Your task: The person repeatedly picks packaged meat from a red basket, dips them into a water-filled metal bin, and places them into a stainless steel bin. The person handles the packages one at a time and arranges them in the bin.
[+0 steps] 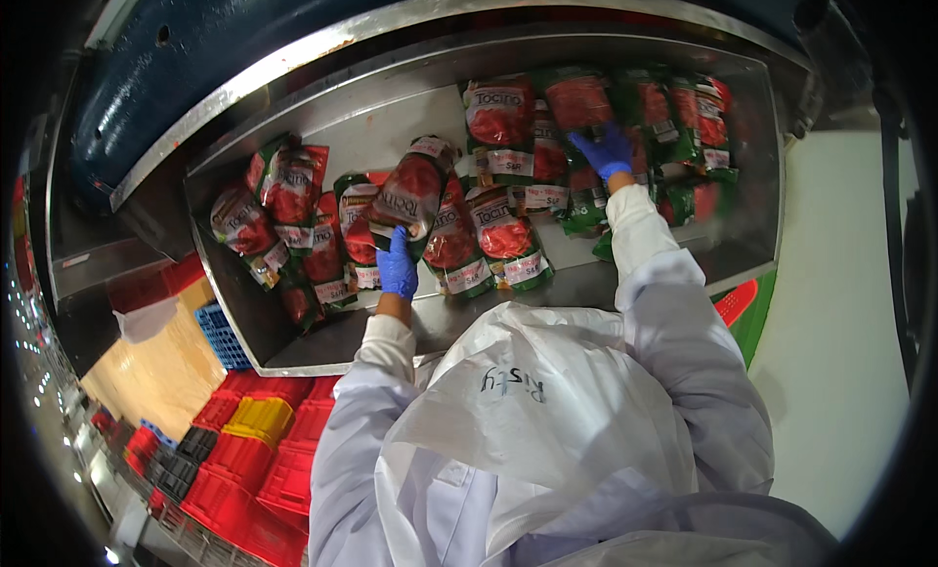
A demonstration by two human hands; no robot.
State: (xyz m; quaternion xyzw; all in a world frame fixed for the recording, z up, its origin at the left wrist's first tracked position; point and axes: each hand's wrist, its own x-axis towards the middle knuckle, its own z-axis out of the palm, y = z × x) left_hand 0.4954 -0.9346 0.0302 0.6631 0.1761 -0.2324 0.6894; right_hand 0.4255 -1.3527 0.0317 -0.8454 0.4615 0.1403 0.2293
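My left hand (pixel 397 267), in a blue glove, grips one end of a sealed plastic pouch of red meat (pixel 412 190). This pouch is turned with its print upside down, above other pouches in a stainless steel trough (pixel 381 116). Toward the trough's right side, my right hand (pixel 610 151), also gloved in blue, reaches over the pouches with its thumb out to the left. Its fingertips meet the lower edge of a blurred red-and-green pouch (pixel 579 102); whether they grasp it is unclear. Upright-printed pouches (pixel 506 234) lie between my hands.
More pouches (pixel 293 190) overlap at the trough's left end, and others (pixel 685 120) crowd its right end. A dark blue rounded machine body (pixel 220 61) borders the far side. Red crates (pixel 234 457), a yellow crate (pixel 260 418) and a blue crate (pixel 222 336) stand lower left.
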